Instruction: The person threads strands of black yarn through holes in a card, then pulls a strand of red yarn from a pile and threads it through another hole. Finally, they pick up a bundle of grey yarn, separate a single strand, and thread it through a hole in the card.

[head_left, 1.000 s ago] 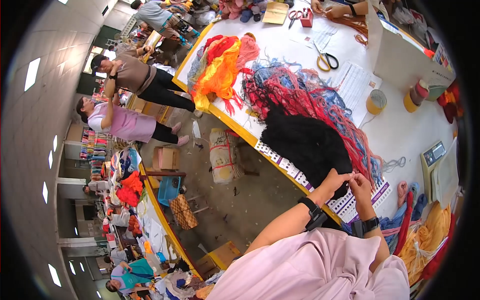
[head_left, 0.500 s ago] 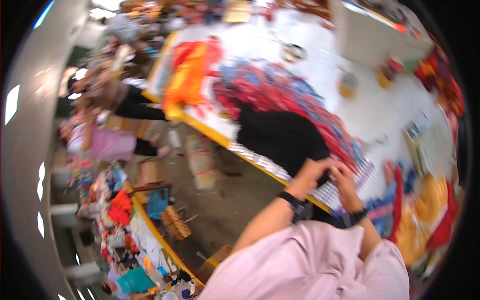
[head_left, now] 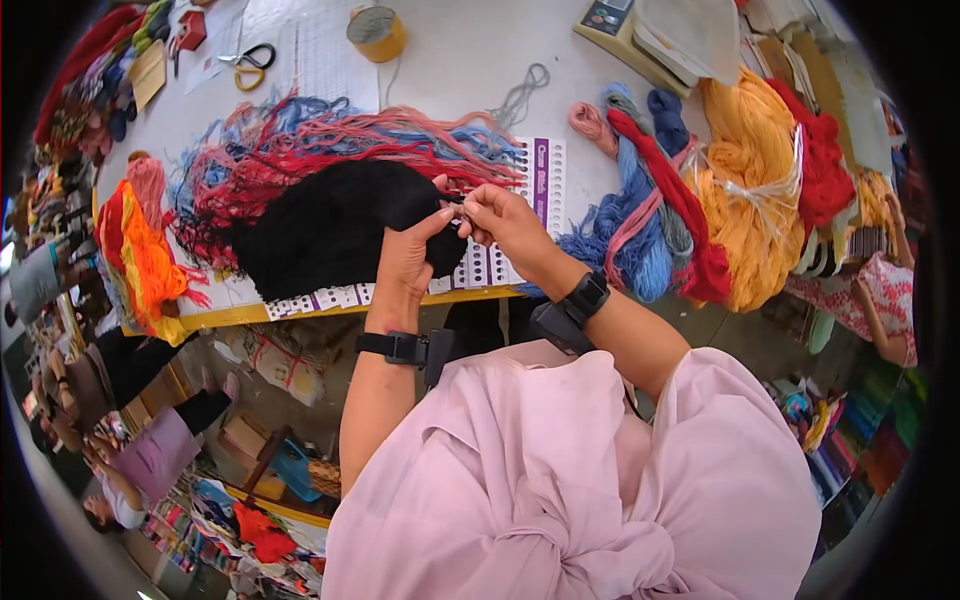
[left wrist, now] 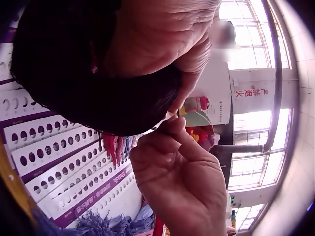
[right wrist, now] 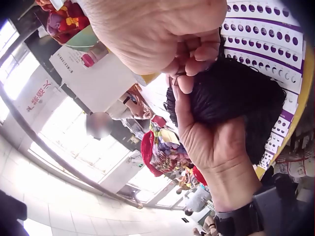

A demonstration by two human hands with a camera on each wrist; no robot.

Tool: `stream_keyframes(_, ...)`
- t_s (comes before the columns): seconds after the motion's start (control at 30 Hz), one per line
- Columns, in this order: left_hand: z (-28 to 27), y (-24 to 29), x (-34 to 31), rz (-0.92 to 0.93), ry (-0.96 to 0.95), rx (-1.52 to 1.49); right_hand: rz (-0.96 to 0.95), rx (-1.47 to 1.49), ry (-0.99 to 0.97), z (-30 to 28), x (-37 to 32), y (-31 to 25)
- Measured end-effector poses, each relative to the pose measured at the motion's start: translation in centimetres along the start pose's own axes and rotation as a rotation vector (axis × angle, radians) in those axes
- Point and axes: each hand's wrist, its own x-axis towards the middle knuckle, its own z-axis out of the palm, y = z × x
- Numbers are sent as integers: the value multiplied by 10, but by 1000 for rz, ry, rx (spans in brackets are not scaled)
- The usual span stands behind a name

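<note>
A thick black yarn bundle (head_left: 335, 215) lies across red and blue yarn strands (head_left: 400, 130) near the table's front edge. The left hand (head_left: 408, 255) grips the bundle's right end, thumb on top. Close beside it the right hand (head_left: 510, 228) pinches a bit of that end between thumb and curled fingers, the fingertips of both hands meeting. In the left wrist view the right hand (left wrist: 182, 172) pinches thin dark strands at the edge of the black yarn (left wrist: 93, 98). In the right wrist view the left hand (right wrist: 211, 142) holds the black yarn (right wrist: 236, 93) from below.
Punched purple-and-white cards (head_left: 545, 180) lie under the yarn. Orange yarn (head_left: 750, 170) and a blue hank (head_left: 640, 245) sit at the right, a scale (head_left: 625, 40) behind them. Scissors (head_left: 250, 68) and a tape roll (head_left: 377, 34) lie at the back. Other people stand at the left.
The head view has swung toward the right, so the table now lies level and the scale and orange yarn are nearer the centre. Both hands remain together at the black yarn's end.
</note>
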Motion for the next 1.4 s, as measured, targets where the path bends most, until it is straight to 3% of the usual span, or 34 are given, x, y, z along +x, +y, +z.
stream_keyframes(0.13,-11,7,-3,-1,-4,24,-127,155,30,-15,-6,-8)
stream_keyframes(0.2,-36,31,-7,58,-27,-234,-228,663,-115,-48,-24,-28)
stream_keyframes(0.23,-54,47,-8,130,-49,-484,-286,806,-139,-70,-43,-40)
stream_keyframes(0.27,-82,64,-11,275,-82,-627,-329,790,24,-89,-69,-58)
stream_keyframes(0.3,-86,92,-23,312,47,-660,-388,979,-31,-133,-90,-64)
stream_keyframes(0.33,-122,108,-26,475,-94,-671,-427,1151,44,-173,-117,-77)
stream_keyframes(0.37,-121,129,-38,548,47,-515,-553,869,189,-244,-153,-74)
stream_keyframes(0.4,-97,142,-54,451,-207,-682,-568,459,810,-304,-200,-75)
stream_keyframes(0.47,-77,142,-50,359,-230,-514,-744,-19,1171,-289,-199,-80)
stream_keyframes(0.5,-64,129,-40,238,-117,-445,-823,-273,1335,-272,-188,-82)
stream_keyframes(0.53,-46,109,-26,113,-5,-369,-910,-854,1210,-230,-146,-71)
stream_keyframes(0.57,-25,82,-15,70,49,-76,-380,-886,944,-204,-114,-52)
stream_keyframes(0.6,-8,56,-2,-35,157,7,-822,-1132,559,-188,-72,-20)
stream_keyframes(0.63,13,30,7,-6,235,251,-379,-873,456,-133,-54,-16)
stream_keyframes(0.67,17,3,20,-60,163,295,-474,-812,287,-109,-28,-3)
stream_keyframes(0.73,26,-31,39,-184,67,322,-408,-852,187,-109,17,28)
stream_keyframes(0.83,16,-62,66,-328,144,398,-298,-1170,179,-111,38,28)
stream_keyframes(1.03,13,-74,77,-217,167,718,-329,-1190,116,-116,40,25)
stream_keyframes(1.23,18,-75,86,-289,123,758,-421,-1181,108,-119,37,28)
stream_keyframes(1.4,16,-81,77,-269,136,592,-473,-1124,118,-120,37,29)
